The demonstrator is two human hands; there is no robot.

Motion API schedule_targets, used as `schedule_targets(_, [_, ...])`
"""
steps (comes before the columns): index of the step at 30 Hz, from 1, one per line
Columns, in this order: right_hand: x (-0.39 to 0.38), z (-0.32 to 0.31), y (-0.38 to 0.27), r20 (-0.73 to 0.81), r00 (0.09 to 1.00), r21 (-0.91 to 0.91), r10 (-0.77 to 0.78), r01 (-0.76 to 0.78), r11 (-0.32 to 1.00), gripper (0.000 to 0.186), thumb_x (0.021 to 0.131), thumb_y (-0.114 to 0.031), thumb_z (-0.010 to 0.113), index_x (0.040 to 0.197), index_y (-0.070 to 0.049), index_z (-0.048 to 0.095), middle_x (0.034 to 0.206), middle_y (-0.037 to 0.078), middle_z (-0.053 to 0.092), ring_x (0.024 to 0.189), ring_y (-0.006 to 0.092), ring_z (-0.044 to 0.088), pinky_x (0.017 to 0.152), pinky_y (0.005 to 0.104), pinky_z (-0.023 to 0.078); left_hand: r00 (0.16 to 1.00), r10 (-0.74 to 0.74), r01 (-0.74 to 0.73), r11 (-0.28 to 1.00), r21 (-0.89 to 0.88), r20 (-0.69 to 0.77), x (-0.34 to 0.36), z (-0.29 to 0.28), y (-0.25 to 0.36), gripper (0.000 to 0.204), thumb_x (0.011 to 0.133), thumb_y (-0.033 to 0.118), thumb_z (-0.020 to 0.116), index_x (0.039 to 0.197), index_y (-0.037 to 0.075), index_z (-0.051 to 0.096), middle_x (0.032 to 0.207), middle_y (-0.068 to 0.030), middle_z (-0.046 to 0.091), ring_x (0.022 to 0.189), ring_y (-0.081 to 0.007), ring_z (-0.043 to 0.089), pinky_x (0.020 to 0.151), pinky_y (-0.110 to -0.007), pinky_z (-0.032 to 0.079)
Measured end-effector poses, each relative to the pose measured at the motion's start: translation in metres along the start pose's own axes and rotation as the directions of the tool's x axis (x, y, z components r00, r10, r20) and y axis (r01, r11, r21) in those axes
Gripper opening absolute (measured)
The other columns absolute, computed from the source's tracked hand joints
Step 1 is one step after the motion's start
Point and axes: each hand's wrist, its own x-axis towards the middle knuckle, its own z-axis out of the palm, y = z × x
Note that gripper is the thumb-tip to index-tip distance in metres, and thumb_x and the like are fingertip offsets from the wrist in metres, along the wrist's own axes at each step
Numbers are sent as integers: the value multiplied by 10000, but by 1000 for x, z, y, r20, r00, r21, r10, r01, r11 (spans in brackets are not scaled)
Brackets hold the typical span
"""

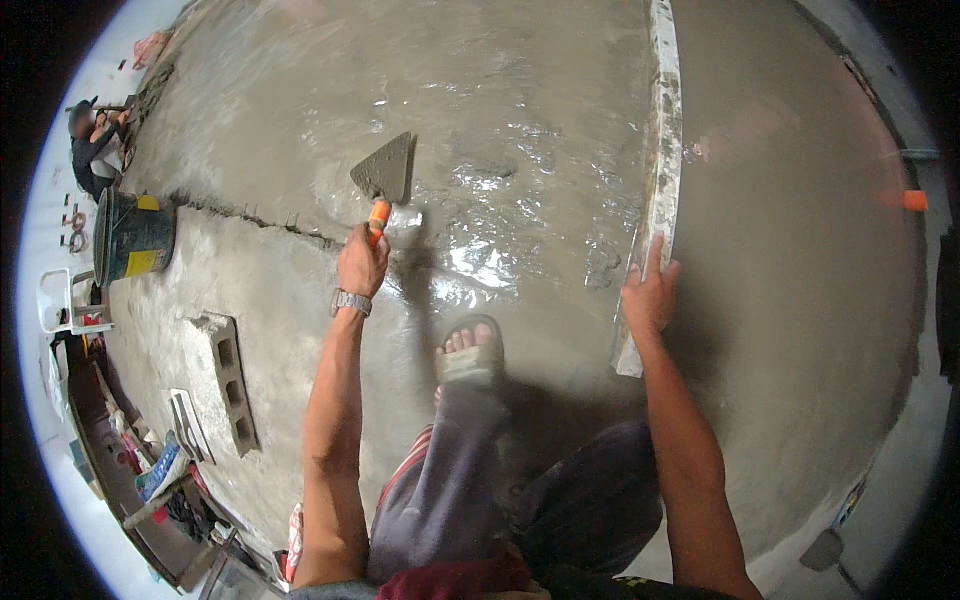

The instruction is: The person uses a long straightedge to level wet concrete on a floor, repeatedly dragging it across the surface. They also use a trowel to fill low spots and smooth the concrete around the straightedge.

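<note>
- Head view: the left hand (362,264) is clenched round the orange handle of a trowel (386,170); its blade, caked with cement, sits just beyond the grip on the wet floor (520,110).
- The trowel looks stiff and light, its handle likely slippery.
- The right hand (650,296) lies flat on a long straightedge (660,150), fingers spread, not closed; it looks rigid and best pressed mid-length.

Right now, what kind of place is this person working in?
Probably a building site. The floor is wet grey cement, the left hand grips a trowel, the right hand rests on a long straightedge, and a concrete block lies nearby.
</note>
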Motion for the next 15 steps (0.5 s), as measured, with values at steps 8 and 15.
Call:
schedule_targets(8, [1, 2, 4, -39, 999, -52, 5, -7, 999, 747, 862, -197, 594, 1488, -278, 194, 1275, 288, 392, 1132, 449, 472, 933, 482, 414, 993, -117, 119, 979, 164, -22, -23, 12, -24, 327, 887, 233, 565, 1133, 35, 478, 1006, -243, 606, 860, -437, 605, 675, -510, 476])
schedule_targets(15, [-3, -6, -2, -9, 1000, -28, -11, 11, 1000, 752, 860, -203, 606, 1490, -260, 199, 1199, 267, 435, 1097, 428, 480, 909, 479, 419, 997, -2, 4, 1000, -21, 83, -46, 40, -12, 388, 895, 237, 555, 1196, 16, 449, 1050, -257, 596, 796, -454, 612, 656, -507, 489])
